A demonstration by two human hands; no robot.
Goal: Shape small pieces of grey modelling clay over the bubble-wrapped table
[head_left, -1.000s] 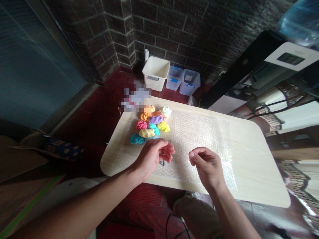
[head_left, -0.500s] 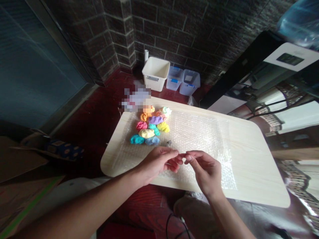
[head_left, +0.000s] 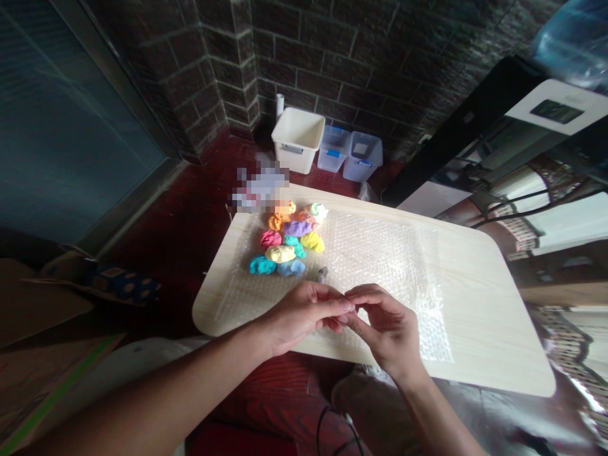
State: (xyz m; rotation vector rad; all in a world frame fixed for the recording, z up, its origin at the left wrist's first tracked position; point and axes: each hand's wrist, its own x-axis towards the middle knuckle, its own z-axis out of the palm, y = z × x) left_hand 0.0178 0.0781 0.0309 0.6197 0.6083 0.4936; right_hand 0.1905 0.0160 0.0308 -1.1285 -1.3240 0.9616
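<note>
The small, dark grey, clay-like lump point(head_left: 322, 274) lies on the clear bubble-wrap sheet point(head_left: 375, 253) over the pale wood-grain table point(head_left: 489, 316), at eleven o'clock from where the left hand point(head_left: 297, 316) and right hand point(head_left: 392, 329) meet at the fingertips; whether those pinch anything, I cannot tell. Multicoloured, clay-like lumps point(head_left: 293, 245) cluster farther out, between ten and eleven o'clock.

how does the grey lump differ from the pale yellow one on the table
Colour: the grey lump is dull and dark, while the pale yellow lump is light.
Size: the grey lump looks clearly smaller than the pale yellow lump.
Place: the grey lump lies apart, just beyond the left hand; the pale yellow lump sits among other coloured lumps.
Shared: both are irregularly shaped.
</note>
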